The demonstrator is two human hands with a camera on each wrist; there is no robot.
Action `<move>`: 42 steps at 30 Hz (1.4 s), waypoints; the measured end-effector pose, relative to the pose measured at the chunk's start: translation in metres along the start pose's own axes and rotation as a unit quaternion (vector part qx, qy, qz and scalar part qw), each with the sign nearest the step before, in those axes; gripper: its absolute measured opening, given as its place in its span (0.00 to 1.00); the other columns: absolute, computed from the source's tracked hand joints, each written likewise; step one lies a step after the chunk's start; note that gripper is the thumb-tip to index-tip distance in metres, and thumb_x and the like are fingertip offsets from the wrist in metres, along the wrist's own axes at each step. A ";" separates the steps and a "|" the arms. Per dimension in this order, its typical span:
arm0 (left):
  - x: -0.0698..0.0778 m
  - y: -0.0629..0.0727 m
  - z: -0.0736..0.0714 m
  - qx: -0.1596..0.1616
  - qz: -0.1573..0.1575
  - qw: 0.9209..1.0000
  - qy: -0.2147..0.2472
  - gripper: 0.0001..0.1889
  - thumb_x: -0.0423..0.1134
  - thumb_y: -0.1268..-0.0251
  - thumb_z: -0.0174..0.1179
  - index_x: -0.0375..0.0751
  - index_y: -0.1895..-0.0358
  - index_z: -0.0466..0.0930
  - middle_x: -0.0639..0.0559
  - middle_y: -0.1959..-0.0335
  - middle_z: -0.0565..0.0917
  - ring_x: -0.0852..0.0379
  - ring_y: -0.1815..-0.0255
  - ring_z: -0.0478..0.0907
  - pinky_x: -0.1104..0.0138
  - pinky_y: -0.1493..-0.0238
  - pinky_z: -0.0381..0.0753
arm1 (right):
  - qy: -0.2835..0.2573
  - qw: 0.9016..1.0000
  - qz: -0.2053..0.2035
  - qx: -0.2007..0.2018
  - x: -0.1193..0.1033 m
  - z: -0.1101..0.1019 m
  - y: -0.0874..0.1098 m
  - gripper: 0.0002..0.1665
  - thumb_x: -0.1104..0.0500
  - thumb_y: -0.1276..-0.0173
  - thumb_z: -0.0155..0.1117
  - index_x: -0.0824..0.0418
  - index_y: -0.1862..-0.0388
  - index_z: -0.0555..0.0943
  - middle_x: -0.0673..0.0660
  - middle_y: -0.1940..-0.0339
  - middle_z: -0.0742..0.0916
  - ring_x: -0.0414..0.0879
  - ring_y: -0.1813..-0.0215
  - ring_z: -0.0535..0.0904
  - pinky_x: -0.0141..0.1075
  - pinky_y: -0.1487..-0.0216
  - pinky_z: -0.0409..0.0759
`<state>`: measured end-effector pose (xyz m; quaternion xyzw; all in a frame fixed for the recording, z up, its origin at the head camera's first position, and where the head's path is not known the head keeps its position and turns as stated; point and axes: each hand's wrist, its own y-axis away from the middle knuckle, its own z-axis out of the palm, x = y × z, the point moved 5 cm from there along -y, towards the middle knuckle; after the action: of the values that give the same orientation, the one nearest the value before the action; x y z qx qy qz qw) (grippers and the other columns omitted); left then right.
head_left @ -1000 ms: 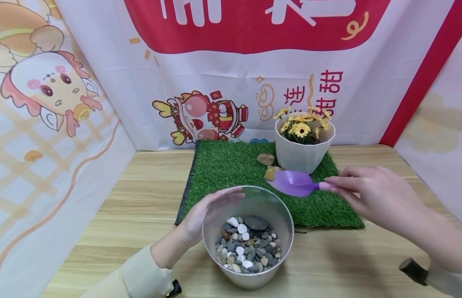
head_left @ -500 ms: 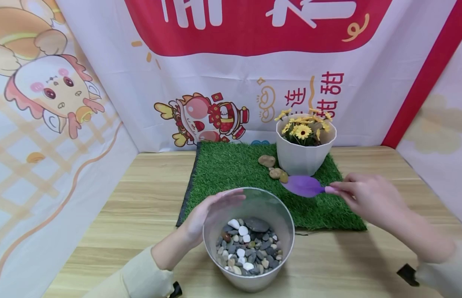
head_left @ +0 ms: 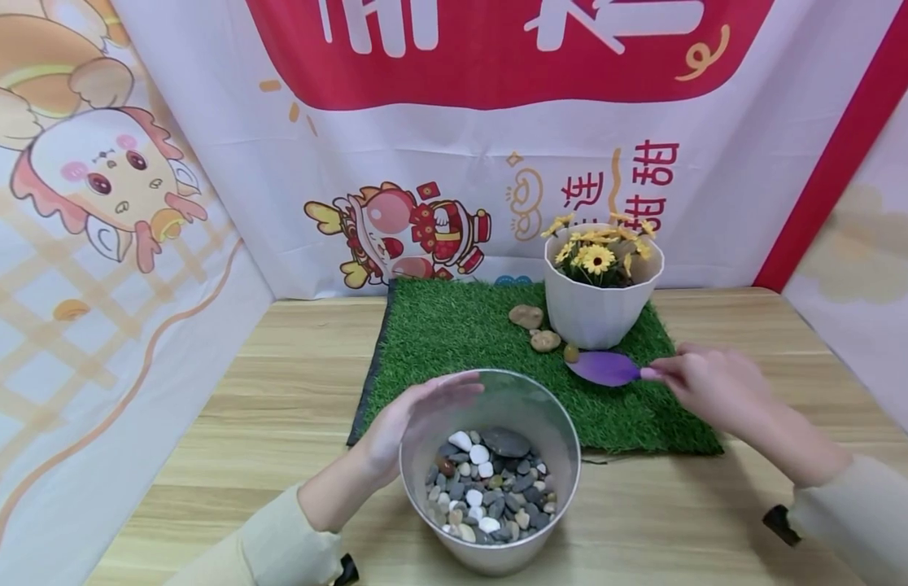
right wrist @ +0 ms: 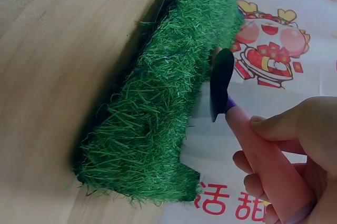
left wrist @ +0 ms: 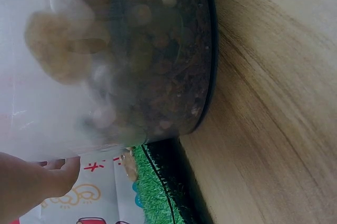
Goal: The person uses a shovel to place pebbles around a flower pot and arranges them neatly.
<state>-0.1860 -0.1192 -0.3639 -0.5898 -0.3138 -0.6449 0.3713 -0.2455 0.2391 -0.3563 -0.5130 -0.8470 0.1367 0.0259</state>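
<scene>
My right hand (head_left: 718, 384) grips the pink handle (right wrist: 271, 166) of a small trowel with a purple blade (head_left: 606, 369), low over the artificial grass mat. A yellowish pebble (head_left: 571, 353) sits at the blade's tip, in front of the white flower pot (head_left: 602, 313). My left hand (head_left: 395, 419), fingers straight, rests against the outer left side of a clear bucket (head_left: 492, 557); its fingers show through the wall. Inside the bucket lie grey, white and brown pebbles (head_left: 498, 488). In the left wrist view, the bucket wall (left wrist: 105, 77) fills much of the picture, with darker material at its base.
The green grass mat (head_left: 454, 325) covers the back middle of the wooden table (head_left: 278, 391). Two brown stones (head_left: 526, 316) lie on it left of the pot. Yellow flowers (head_left: 596, 259) grow in the pot. Printed cloth (head_left: 454, 146) hangs behind and at both sides.
The trowel has moved right and slightly down, away from the brown stones, with the yellowish pebble staying at its tip. My left hand remains at the bucket.
</scene>
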 end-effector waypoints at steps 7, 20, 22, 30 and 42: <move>0.000 0.000 0.001 0.004 0.001 1.000 0.009 0.30 0.46 0.14 0.28 0.29 0.23 0.60 0.36 0.27 0.71 0.42 0.24 0.64 0.49 0.22 0.55 | 0.022 1.000 -0.001 -0.019 -0.002 0.004 -0.010 0.13 0.53 0.28 0.69 0.60 0.57 0.92 0.51 0.75 0.83 0.44 0.78 0.74 0.43 0.82 0.70; -0.002 -0.001 0.001 0.000 0.003 1.000 0.010 0.30 0.47 0.14 0.30 0.28 0.23 0.60 0.35 0.27 0.71 0.41 0.23 0.63 0.49 0.21 0.54 | 0.023 0.998 0.011 -0.053 0.000 -0.006 -0.011 0.12 0.54 0.29 0.70 0.60 0.58 0.92 0.51 0.75 0.83 0.47 0.77 0.77 0.45 0.81 0.72; -0.002 -0.001 0.001 -0.001 0.001 1.000 0.009 0.30 0.47 0.14 0.30 0.28 0.24 0.60 0.35 0.27 0.71 0.41 0.23 0.63 0.49 0.22 0.54 | 0.019 0.998 0.019 -0.061 0.002 -0.010 -0.010 0.12 0.53 0.29 0.70 0.60 0.57 0.92 0.50 0.75 0.83 0.46 0.77 0.76 0.44 0.80 0.72; -0.001 0.000 0.000 0.001 0.007 1.000 0.011 0.30 0.47 0.15 0.30 0.27 0.24 0.60 0.33 0.27 0.70 0.39 0.24 0.63 0.48 0.22 0.55 | 0.036 0.999 0.009 -0.025 0.001 -0.035 -0.001 0.15 0.49 0.30 0.71 0.58 0.55 0.92 0.47 0.75 0.80 0.43 0.80 0.69 0.39 0.82 0.64; -0.001 -0.001 -0.001 0.001 0.007 1.000 0.013 0.30 0.47 0.15 0.30 0.27 0.24 0.60 0.34 0.26 0.69 0.39 0.24 0.63 0.48 0.22 0.55 | 0.046 0.987 -0.087 0.129 -0.024 -0.075 0.010 0.24 0.38 0.27 0.65 0.56 0.62 0.93 0.46 0.76 0.82 0.41 0.83 0.72 0.37 0.84 0.64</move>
<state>-0.1869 -0.1194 -0.3648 -0.5832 -0.3048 -0.6498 0.3805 -0.2116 0.2379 -0.2843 -0.4353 -0.8617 0.2181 0.1429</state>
